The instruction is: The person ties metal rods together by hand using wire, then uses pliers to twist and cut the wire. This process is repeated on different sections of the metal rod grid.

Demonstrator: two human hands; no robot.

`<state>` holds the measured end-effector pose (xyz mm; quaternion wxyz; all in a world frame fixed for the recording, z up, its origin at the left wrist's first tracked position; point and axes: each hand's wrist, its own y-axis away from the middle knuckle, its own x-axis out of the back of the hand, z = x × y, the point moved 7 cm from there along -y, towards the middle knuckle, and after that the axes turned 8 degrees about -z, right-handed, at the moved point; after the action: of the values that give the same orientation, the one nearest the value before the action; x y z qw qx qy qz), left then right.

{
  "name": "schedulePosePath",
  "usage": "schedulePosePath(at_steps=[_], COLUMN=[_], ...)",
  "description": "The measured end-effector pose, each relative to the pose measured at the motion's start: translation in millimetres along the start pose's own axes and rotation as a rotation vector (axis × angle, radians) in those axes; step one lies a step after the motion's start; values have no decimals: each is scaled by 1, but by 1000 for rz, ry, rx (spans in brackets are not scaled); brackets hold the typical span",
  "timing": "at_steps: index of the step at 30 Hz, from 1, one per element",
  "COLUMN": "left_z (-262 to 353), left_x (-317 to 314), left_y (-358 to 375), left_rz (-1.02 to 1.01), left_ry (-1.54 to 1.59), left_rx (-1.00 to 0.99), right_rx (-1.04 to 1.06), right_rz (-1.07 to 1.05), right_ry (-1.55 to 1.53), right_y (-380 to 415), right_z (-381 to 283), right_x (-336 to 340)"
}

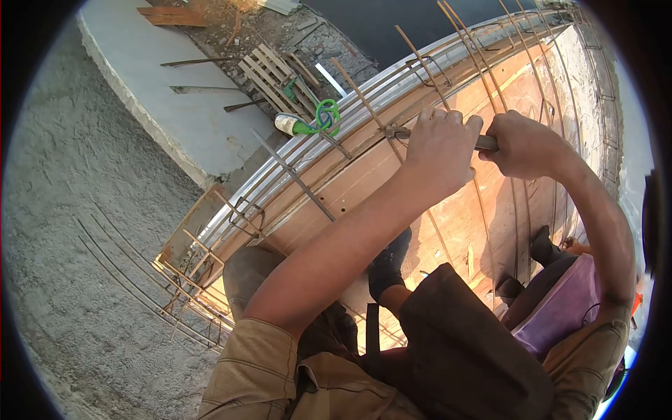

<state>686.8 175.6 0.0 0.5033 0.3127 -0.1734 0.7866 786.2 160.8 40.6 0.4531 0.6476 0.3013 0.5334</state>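
Observation:
My left hand point(441, 150) is wrapped round the middle of a short, thick metal bar tool point(486, 143). Close beside it, my right hand point(528, 147) is closed at the bar's other end. The tool's head point(397, 131) protrudes to the left of my left hand and overlaps a thin steel rod point(364, 98) at the edge of the wooden formwork point(364, 185). Behind my fists, more upright rebar point(469, 42) rises from the form. My fingers hide much of the tool.
A person in purple clothing point(560, 304) is at the lower right. Bent rebar ends point(133, 273) stick out at the left over rough concrete point(70, 154). A wooden pallet point(280, 80) and a green-handled tool point(301, 126) appear beyond the form. Dark cloth point(462, 343) hangs before me.

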Motion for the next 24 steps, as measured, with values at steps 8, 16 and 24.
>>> schedulePosePath(at_steps=[8, 16, 24], left_z=[-18, 17, -16], left_x=[-9, -1, 1], left_y=[-33, -20, -31], left_rz=[-493, -107, -229], left_ry=[287, -73, 394], left_rx=[100, -34, -64], right_rx=[290, -60, 103], right_rz=[414, -381, 637], right_ry=[420, -317, 627], right_y=[33, 15, 43], right_z=[-28, -16, -47], right_x=[15, -2, 19])
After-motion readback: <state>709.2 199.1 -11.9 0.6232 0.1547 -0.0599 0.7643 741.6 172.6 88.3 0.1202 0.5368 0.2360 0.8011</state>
